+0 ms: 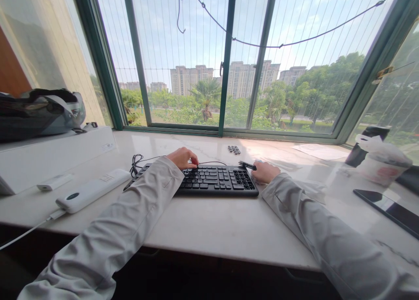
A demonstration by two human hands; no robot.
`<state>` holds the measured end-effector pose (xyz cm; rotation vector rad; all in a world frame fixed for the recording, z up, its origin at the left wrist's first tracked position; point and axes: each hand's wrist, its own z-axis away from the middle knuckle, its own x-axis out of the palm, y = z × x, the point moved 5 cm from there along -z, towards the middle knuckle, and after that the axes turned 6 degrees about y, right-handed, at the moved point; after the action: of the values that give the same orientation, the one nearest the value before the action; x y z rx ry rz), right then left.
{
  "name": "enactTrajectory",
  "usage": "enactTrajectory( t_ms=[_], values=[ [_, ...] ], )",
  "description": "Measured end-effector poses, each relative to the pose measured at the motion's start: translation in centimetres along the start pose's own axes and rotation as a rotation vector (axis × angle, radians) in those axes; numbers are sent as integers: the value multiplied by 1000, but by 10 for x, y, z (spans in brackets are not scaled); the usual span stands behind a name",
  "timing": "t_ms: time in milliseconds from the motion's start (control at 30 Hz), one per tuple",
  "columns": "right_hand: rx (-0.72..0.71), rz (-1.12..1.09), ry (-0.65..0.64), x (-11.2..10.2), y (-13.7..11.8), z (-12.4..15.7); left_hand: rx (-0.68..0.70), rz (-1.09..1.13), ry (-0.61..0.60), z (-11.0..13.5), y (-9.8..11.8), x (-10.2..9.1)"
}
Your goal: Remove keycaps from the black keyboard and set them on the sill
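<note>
A black keyboard (209, 187) lies on the white marble-patterned counter, and its number pad at the right end shows sockets without keycaps. Over the upper middle keys, my left hand (182, 158) is bent with thumb and fingertips close together. Whatever it may pinch is too small to make out. My right hand (264, 172) rests by the keyboard's right end, closed around a short black pen-like tool (247, 165) that points left above the number pad. Several loose black keycaps (234, 149) are grouped in rows behind the keyboard.
To the left lie a white power bank (93, 191) with a cable, a small white device (55, 182), and a helmet (42, 112) on a white box (65, 154). At right are a tablet-like black device (389, 208) and a bagged cup (381, 162). Windows (225, 73) stand behind.
</note>
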<state>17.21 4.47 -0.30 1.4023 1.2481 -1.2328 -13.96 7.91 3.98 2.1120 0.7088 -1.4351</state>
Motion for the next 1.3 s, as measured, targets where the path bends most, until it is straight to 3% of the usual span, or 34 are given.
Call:
enactTrajectory(
  t_ms=[733, 1300],
  values=[
    [1, -10, 2, -1, -1, 2, -93, 46, -10, -1, -4, -1],
    [-3, -19, 16, 1, 0, -1, -61, 29, -3, -4, -8, 6]
  ],
)
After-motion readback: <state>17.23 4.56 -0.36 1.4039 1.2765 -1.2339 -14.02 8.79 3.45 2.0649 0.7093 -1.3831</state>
